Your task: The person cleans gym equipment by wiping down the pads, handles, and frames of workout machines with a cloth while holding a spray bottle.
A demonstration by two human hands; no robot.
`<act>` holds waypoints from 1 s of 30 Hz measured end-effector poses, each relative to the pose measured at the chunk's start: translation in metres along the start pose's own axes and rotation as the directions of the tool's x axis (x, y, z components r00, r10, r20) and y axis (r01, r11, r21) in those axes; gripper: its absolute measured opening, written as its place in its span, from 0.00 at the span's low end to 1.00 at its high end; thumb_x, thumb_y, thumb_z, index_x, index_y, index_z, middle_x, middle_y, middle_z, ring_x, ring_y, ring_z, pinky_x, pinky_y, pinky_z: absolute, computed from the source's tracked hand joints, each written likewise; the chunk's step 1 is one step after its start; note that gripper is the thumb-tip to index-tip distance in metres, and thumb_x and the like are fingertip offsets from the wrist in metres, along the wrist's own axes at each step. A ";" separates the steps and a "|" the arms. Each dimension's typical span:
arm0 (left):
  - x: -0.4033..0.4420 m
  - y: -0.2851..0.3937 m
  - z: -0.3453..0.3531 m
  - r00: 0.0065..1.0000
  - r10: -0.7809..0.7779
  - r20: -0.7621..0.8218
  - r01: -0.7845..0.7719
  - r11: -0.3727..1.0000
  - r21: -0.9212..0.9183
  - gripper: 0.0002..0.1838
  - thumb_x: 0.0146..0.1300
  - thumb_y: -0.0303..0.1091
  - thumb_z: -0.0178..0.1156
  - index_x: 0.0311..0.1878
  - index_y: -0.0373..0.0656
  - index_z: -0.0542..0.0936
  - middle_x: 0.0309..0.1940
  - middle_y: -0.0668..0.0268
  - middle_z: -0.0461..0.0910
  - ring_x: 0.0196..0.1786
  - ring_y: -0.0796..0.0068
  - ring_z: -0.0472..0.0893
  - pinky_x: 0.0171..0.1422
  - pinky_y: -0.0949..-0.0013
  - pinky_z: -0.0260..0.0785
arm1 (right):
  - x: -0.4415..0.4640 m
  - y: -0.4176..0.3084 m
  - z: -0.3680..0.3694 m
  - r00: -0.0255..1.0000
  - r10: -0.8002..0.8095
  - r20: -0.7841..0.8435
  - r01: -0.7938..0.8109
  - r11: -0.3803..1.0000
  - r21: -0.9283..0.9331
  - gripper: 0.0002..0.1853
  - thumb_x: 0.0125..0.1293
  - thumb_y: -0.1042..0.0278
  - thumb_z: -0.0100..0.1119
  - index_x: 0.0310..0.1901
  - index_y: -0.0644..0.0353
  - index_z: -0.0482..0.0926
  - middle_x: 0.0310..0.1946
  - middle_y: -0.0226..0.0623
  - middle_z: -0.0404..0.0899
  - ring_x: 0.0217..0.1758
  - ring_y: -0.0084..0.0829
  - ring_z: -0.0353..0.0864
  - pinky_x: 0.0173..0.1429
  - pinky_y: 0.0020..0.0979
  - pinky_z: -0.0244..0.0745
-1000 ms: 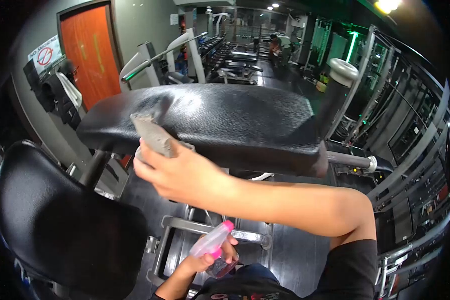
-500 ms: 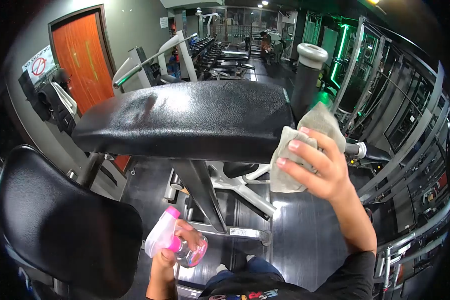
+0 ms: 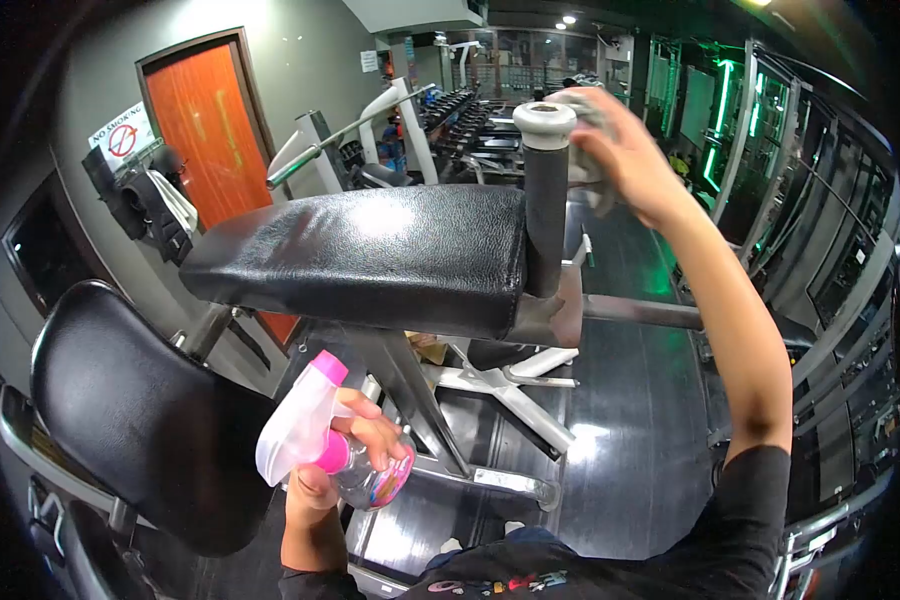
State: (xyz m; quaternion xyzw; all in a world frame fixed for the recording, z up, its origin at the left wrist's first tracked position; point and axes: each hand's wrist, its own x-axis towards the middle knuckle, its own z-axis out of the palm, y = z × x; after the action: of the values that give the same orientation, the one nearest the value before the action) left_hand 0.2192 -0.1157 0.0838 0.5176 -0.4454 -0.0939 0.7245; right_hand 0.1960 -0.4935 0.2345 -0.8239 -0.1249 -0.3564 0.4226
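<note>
- Setting: a gym room with a dark, shiny floor (image 3: 630,400); an orange door (image 3: 208,135) and a no-smoking sign (image 3: 122,138) stand at the far left, a row of dumbbells (image 3: 455,112) in the far middle, and green light strips (image 3: 725,100) at the far right.
- Main fixture: a long black pad (image 3: 370,250) runs left to right across the middle; a dark upright post (image 3: 545,215) with a rounded, silver-coloured cap (image 3: 545,120) stands at its right end.
- Right hand (image 3: 635,165): extended to the far side, just right of the post's upper part; fingers bent around a grey cloth (image 3: 592,178). The hand and cloth are blurred, and contact between cloth and post cannot be confirmed.
- Cloth position: to the left of and beneath the right hand's fingers, near the cap, partly hidden by the hand and post; well apart from the left hand.
- Left hand (image 3: 313,495): on the near side, below the pad, closed around the neck of a spray bottle (image 3: 300,425).
- Bottle position: tilted, its pink nozzle pointing up toward the far side and its clear body leaning to the right, between the pad and a black seat cushion (image 3: 145,420) at the near left.
</note>
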 end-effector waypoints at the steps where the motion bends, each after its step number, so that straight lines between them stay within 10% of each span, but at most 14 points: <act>1: 0.001 0.003 0.009 1.000 0.004 -0.007 -0.004 1.000 0.014 0.53 0.52 0.81 0.50 0.52 0.30 0.69 0.23 0.66 0.78 0.33 0.65 0.83 0.54 0.58 0.73 | 0.010 0.009 0.006 0.994 0.046 0.103 -0.057 0.993 0.106 0.18 0.68 0.64 0.59 0.58 0.58 0.75 0.51 0.30 0.80 0.48 0.22 0.79 0.51 0.26 0.75; 5: -0.001 0.001 0.028 0.980 0.153 -0.126 -0.137 0.982 0.128 0.46 0.59 0.81 0.39 0.47 0.37 0.68 0.18 0.70 0.72 0.25 0.68 0.80 0.41 0.62 0.74 | 0.062 0.033 0.050 0.874 0.072 0.480 -0.133 0.987 0.095 0.17 0.65 0.62 0.62 0.53 0.59 0.81 0.46 0.32 0.84 0.49 0.23 0.79 0.56 0.27 0.74; 7: -0.009 -0.002 0.030 0.974 0.155 -0.164 -0.125 0.975 0.182 0.47 0.60 0.81 0.39 0.48 0.37 0.67 0.18 0.70 0.72 0.24 0.69 0.79 0.41 0.62 0.73 | 0.100 0.042 0.085 0.696 -0.151 0.702 0.184 0.982 0.028 0.16 0.65 0.60 0.62 0.49 0.60 0.83 0.45 0.34 0.84 0.48 0.25 0.81 0.55 0.28 0.74; 13: -0.025 -0.013 0.034 0.958 0.130 -0.257 -0.091 0.983 0.156 0.50 0.55 0.81 0.49 0.52 0.34 0.69 0.21 0.67 0.76 0.31 0.67 0.82 0.42 0.65 0.74 | 0.113 0.033 0.139 0.694 -0.210 0.688 0.356 0.931 -0.075 0.15 0.62 0.60 0.63 0.49 0.53 0.85 0.43 0.38 0.82 0.49 0.33 0.80 0.55 0.33 0.72; 17: -0.023 -0.009 0.056 0.922 0.139 -0.360 -0.068 0.977 0.201 0.48 0.54 0.80 0.50 0.51 0.35 0.70 0.21 0.67 0.76 0.29 0.69 0.80 0.40 0.67 0.73 | 0.112 0.033 0.098 0.457 -0.322 0.829 0.400 0.907 0.131 0.17 0.59 0.65 0.67 0.52 0.51 0.85 0.46 0.37 0.77 0.53 0.33 0.76 0.59 0.31 0.69; 21: -0.016 -0.024 0.059 0.948 0.111 -0.298 -0.085 0.992 0.098 0.48 0.54 0.79 0.52 0.51 0.35 0.70 0.22 0.66 0.77 0.29 0.68 0.81 0.40 0.66 0.73 | 0.069 0.021 0.029 0.541 -0.136 0.830 0.018 0.989 0.150 0.19 0.58 0.69 0.65 0.53 0.54 0.84 0.46 0.35 0.76 0.53 0.30 0.75 0.59 0.31 0.69; 23: -0.007 -0.024 0.063 0.958 0.094 -0.269 -0.073 0.993 0.089 0.50 0.53 0.79 0.53 0.52 0.33 0.70 0.22 0.66 0.77 0.30 0.68 0.81 0.41 0.66 0.74 | 0.055 0.008 -0.002 0.564 0.056 0.824 0.044 0.994 -0.098 0.17 0.57 0.73 0.63 0.50 0.57 0.83 0.47 0.34 0.75 0.54 0.28 0.73 0.58 0.31 0.69; 26: 0.006 -0.026 0.070 0.969 0.037 -0.246 -0.018 0.997 0.081 0.51 0.52 0.77 0.58 0.54 0.30 0.70 0.23 0.64 0.78 0.33 0.65 0.82 0.43 0.65 0.74 | 0.028 0.026 -0.031 0.600 -0.116 0.792 0.210 0.977 -0.016 0.09 0.58 0.75 0.56 0.41 0.63 0.80 0.39 0.34 0.75 0.45 0.27 0.76 0.52 0.30 0.71; 27: 0.010 -0.026 0.072 0.969 0.042 -0.245 -0.021 0.996 0.086 0.51 0.52 0.77 0.58 0.54 0.30 0.70 0.23 0.64 0.78 0.33 0.65 0.82 0.43 0.65 0.74 | 0.017 0.022 -0.041 0.541 0.124 0.832 -0.032 0.991 -0.128 0.17 0.49 0.80 0.58 0.44 0.59 0.82 0.46 0.35 0.77 0.51 0.31 0.77 0.57 0.32 0.72; 30: 0.021 -0.026 0.085 0.973 -0.004 -0.229 0.006 1.000 0.011 0.51 0.50 0.73 0.64 0.55 0.28 0.71 0.24 0.61 0.78 0.33 0.64 0.81 0.44 0.62 0.74 | -0.029 0.034 -0.062 0.651 -0.071 0.756 0.137 0.990 -0.025 0.20 0.48 0.76 0.58 0.46 0.57 0.84 0.45 0.39 0.78 0.51 0.36 0.77 0.58 0.34 0.71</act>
State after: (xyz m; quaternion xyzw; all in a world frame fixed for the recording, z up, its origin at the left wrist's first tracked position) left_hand 0.1767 -0.1967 0.0790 0.5305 -0.3582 -0.0328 0.7676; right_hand 0.1621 -0.5605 0.2177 -0.9050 -0.3214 -0.0117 0.2786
